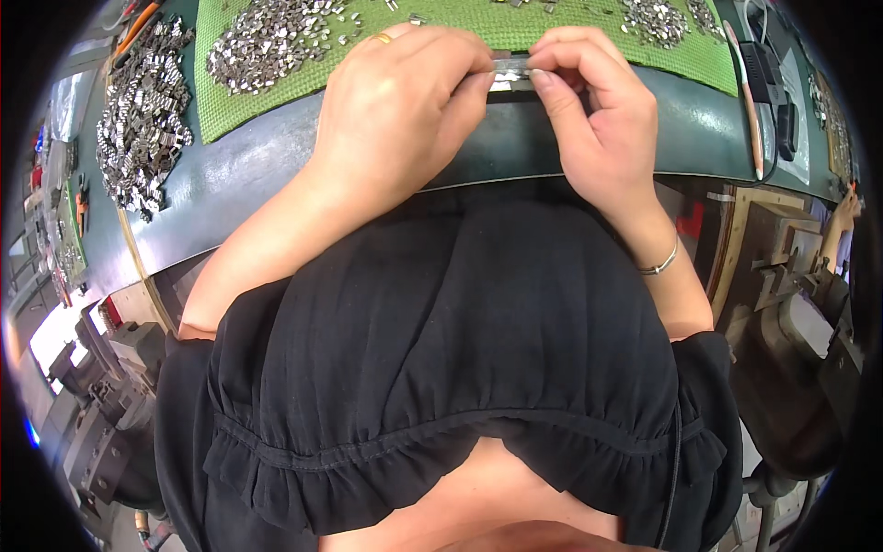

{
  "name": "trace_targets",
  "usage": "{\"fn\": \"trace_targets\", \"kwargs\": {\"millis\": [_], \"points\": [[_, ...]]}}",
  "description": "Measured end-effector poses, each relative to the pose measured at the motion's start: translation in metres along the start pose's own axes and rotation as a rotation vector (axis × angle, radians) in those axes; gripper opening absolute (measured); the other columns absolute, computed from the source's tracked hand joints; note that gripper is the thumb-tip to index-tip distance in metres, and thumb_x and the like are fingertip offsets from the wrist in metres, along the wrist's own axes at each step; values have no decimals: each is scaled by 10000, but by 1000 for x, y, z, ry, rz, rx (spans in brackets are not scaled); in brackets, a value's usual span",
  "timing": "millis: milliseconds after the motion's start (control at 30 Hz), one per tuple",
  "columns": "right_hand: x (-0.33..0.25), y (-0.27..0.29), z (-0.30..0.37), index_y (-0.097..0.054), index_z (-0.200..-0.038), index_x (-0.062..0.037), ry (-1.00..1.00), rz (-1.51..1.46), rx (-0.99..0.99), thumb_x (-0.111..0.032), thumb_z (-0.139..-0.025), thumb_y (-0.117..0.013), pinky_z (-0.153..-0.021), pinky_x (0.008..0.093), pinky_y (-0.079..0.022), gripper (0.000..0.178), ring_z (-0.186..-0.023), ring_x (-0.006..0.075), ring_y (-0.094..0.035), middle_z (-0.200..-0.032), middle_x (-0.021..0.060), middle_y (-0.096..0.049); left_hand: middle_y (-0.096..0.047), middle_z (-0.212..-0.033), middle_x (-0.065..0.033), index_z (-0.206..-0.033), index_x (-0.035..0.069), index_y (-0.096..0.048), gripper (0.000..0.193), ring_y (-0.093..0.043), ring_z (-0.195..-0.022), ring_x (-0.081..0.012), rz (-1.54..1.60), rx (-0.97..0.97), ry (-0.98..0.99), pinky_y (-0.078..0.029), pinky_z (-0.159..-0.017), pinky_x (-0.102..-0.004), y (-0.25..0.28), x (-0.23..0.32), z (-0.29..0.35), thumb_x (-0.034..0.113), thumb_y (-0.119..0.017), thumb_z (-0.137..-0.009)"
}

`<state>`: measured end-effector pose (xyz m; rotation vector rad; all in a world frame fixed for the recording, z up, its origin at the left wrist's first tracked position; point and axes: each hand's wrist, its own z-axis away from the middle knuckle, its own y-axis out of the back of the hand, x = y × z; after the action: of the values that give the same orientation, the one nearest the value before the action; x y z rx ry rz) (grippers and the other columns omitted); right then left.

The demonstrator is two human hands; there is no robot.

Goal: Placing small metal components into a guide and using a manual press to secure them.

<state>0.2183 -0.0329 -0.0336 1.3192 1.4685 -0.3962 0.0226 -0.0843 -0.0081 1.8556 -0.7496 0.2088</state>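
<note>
Between my two hands is a short silver metal strip (511,67), held level above the near edge of the green mat (276,103). My left hand (395,106) pinches its left end between thumb and fingers. The right end is pinched by my right hand (602,110), its thumb and index fingertip closed on it. Fingertips hide both ends, and the exact kind of part cannot be made out. Just beyond my left hand, a loose heap of small shiny metal pieces (267,46) lies on the mat.
A smaller heap of metal pieces (655,20) sits at the mat's far right. Left of the mat, linked metal segments (143,120) are piled on the dark tabletop (248,175). A long thin tool (750,101) and a black device (768,78) lie at right. Chairs flank me.
</note>
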Motion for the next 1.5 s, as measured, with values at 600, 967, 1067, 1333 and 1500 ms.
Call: {"fn": "trace_targets", "kwargs": {"millis": [600,967,1067,1333,1500], "points": [[-32,12,-18,-629,-888,10,-172,4,-116,6,-840,-651,-629,340,-444,52,-710,257,-558,-872,112,-604,-734,-962,-90,-920,21,-670,77,-703,-821,-265,29,-17,18,-544,-722,-332,-2,-1,0,18,-699,-849],[-8,12,-18,-644,-976,36,-216,-45,-227,45,-888,-638,-520,176,-286,89,-612,-26,-387,-886,-49,-557,-742,-1022,-107,-1072,44,-730,229,-689,-981,-274,-129,-33,-32,-515,-870,-350,35,-30,-5,134,-739,-861],[-11,5,-25,-656,-887,15,-182,-90,-239,-42,-831,-672,-507,290,-340,81,-539,88,-426,-756,51,-551,-684,-936,-98,-944,41,-735,131,-651,-912,-269,-301,-20,-99,-486,-811,-380,39,-64,-28,125,-736,-843],[-10,-8,-77,-710,-929,-73,354,419,-338,-75,-841,-669,-785,399,-416,97,-862,283,-580,-864,81,-599,-640,-976,-66,-848,80,-762,77,-573,-1048,-284,-354,-74,16,-410,-903,-436,29,-58,-32,131,-723,-806],[-1,-23,-101,-734,-923,-109,485,602,-442,-107,-809,-699,-823,382,-358,118,-933,247,-550,-866,45,-586,-669,-859,-100,-894,43,-707,97,-629,-922,-305,-106,-44,268,-437,-871,-453,39,-49,-23,71,-694,-802]]}}
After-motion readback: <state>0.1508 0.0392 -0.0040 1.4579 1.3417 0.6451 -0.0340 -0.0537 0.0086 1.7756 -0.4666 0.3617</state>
